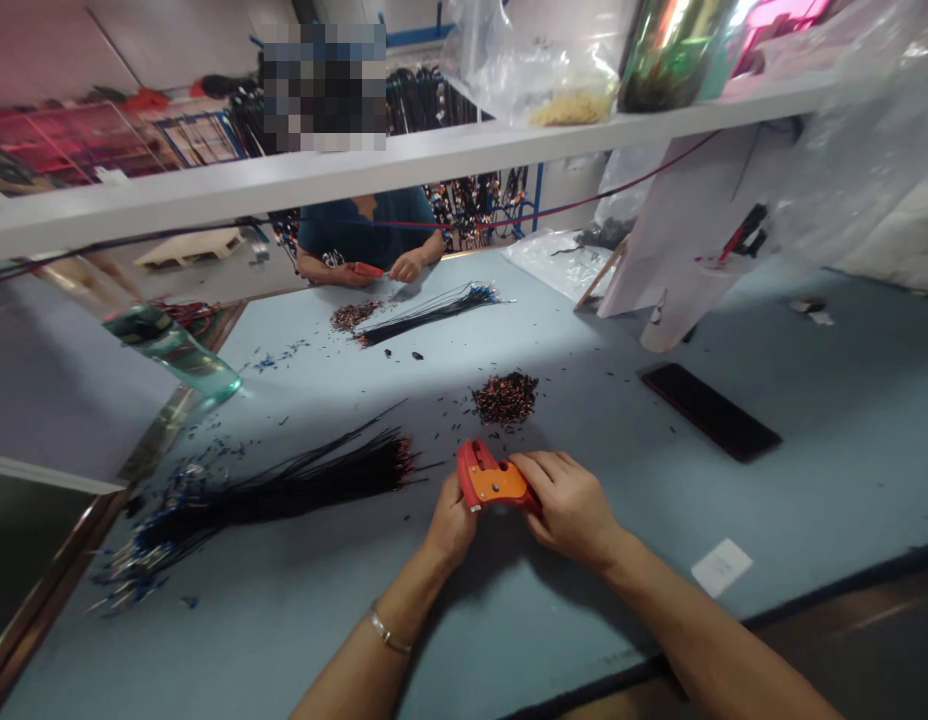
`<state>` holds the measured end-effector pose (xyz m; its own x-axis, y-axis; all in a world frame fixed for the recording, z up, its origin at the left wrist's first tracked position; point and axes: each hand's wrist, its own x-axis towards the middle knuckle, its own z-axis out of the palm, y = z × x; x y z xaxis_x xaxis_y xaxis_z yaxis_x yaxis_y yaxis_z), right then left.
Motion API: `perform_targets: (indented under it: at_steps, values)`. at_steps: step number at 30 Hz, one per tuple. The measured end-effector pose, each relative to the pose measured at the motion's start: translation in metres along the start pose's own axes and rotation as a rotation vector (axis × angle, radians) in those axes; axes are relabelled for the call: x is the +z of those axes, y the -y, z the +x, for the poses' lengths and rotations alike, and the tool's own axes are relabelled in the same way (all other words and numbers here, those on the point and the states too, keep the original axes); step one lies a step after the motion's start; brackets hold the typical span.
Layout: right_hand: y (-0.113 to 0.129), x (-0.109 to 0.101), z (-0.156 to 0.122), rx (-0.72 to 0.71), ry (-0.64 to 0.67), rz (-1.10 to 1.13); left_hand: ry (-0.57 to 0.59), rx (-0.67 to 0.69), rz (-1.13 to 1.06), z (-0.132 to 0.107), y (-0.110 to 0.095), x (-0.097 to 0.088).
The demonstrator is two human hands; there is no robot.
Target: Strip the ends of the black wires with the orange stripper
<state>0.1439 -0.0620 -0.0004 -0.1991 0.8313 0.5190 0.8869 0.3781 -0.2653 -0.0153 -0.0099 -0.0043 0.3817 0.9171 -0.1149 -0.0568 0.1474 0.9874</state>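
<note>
A red and orange wire stripper [498,485] is gripped by my right hand [573,505], its fingers wrapped round the handles. At the jaw end, my left hand [453,520] is closed, with its fingertips hidden behind the tool's head; what they pinch does not show. Just beyond the tool lies a heap of small dark and copper-coloured scraps [505,398]. To the left is a bundle of black wires [284,490], with reddish ends pointing toward my hands and blue and silver ends at the far left.
Across the table [584,640] a co-worker [366,235] holds a red tool near another wire bundle [434,315]. A green bottle [179,355] stands at left. On the right are a dark phone [710,410], a white cup [689,300] and a white card [722,567]. A shelf [404,155] crosses above.
</note>
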Motion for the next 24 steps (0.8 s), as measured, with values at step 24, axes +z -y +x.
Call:
perform_targets:
  at_steps: [24]
  values:
    - [-0.009, -0.002, 0.001, 0.03, 0.166, -0.1, 0.089, 0.007, -0.015, 0.004, 0.003, 0.001]
